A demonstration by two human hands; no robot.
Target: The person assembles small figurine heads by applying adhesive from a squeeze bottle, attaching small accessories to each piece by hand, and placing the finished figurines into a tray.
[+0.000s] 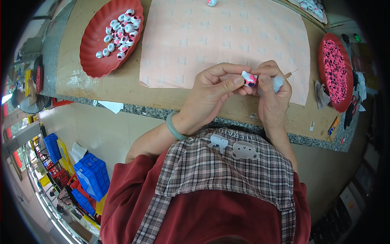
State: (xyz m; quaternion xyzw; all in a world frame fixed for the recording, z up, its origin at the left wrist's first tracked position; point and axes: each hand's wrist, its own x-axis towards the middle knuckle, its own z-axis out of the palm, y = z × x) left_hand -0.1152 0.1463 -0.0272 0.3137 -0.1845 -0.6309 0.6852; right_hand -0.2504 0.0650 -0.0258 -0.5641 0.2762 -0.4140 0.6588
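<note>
Between the thumb and fingers of my left hand [209,89] is a small white figurine head [249,79] with pink and black parts on it. My right hand [273,101] is closed around a small translucent squeeze bottle [278,83]. A thin needle tip [293,72] on the bottle points up and to the right, away from the figurine head. The right thumb and fingertips are close beside the head; whether they touch it I cannot tell. Both hands are above the near edge of a pale pink patterned cloth [223,44].
At the far left, a red scalloped plate [91,53] holds several white-and-pink heads. Another red dish [347,61], full of small pink and black pieces, stands at the right by a crumpled cloth [321,95]. One loose head [212,3] lies at the cloth's far edge. Blue crates [92,175] stand left on the floor.
</note>
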